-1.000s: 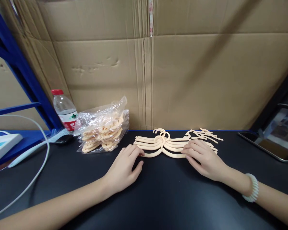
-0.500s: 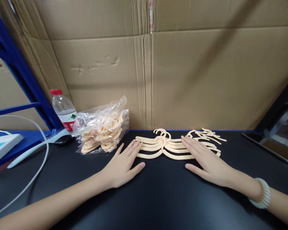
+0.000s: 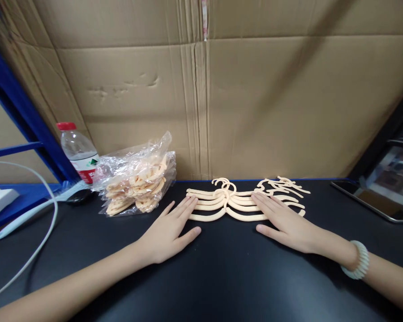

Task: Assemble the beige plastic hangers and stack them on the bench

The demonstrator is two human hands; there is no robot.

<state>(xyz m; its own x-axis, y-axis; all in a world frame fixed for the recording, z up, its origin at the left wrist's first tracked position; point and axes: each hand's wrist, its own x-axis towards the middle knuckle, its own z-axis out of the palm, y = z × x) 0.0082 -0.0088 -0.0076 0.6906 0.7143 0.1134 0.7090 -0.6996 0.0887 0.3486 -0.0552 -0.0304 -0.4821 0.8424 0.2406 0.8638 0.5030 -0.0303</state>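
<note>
Across the bare front of the black tabletop (image 3: 221,286), your forearms reach in from both sides, a pale coiled bracelet (image 3: 364,261) on your right wrist. Your left hand (image 3: 166,235) and right hand (image 3: 287,226) lie flat, palms down, clasping nothing. A second ago your fingers were bent at the two ends of the nearest hanger; now they stretch straight over the arms of several, thumbs apart from them on the near side. How hard you press, if at all, cannot be told.

Beneath your fingertips, the cream-coloured hangers (image 3: 245,217) lie overlapped in a row in the middle of the table, hooks gathered at the centre and pointing away from you. The row holds much the same shape as a second ago, so the change appears to be one of touch: from fingering a single hanger to covering the group, with the lining-up seemingly well along.

Farther back, a loose tangle of cream pieces (image 3: 290,185) lies beyond your right hand. To the left, a clear plastic bag (image 3: 134,179) of similar pieces sits before a red-capped bottle (image 3: 77,152). Behind everything rises a cardboard wall (image 3: 272,112).
</note>
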